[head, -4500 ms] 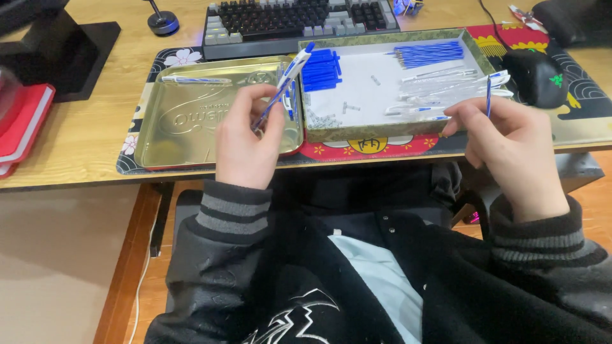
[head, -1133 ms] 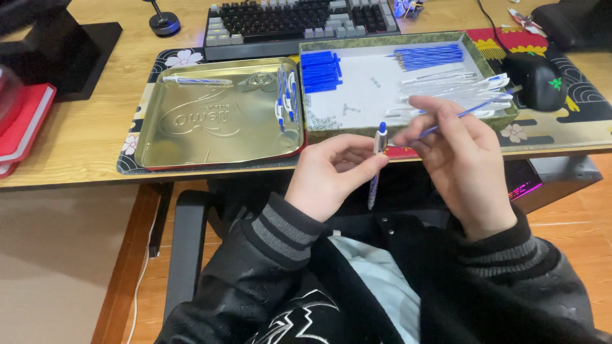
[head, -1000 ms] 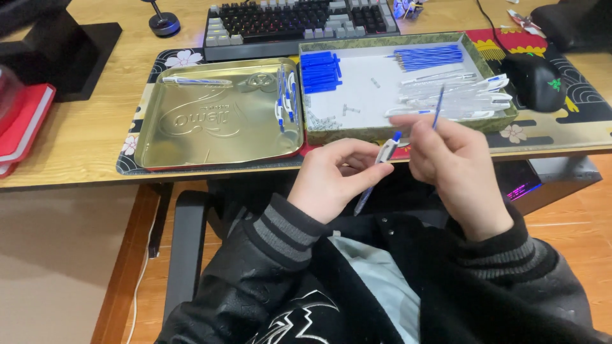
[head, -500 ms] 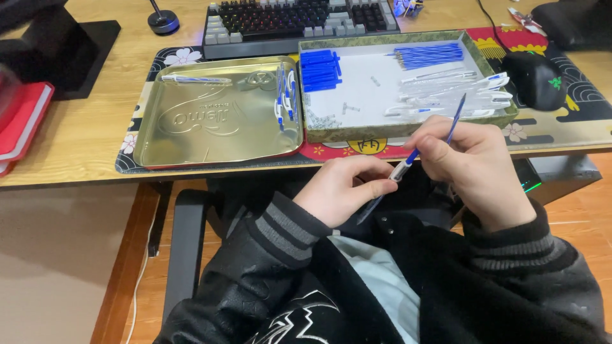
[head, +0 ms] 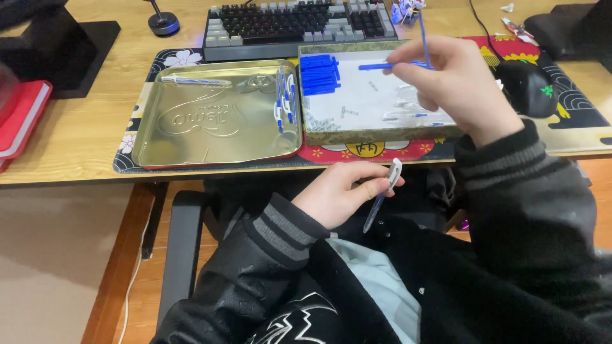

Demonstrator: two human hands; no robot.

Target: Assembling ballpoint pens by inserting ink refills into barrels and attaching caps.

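While partly hidden, perhaps refills: grey tray (head: 376, 130).

A home computer desk: wooden desktop (head: 76, 137), mechanical keyboard (head: 299, 22), mouse (head: 526, 86) and patterned desk mat (head: 567, 102).

Gold tin lid (head: 217, 121), blue pen caps (head: 319, 74), red notebook (head: 22, 118), black striped-cuff jacket (head: 287, 232)
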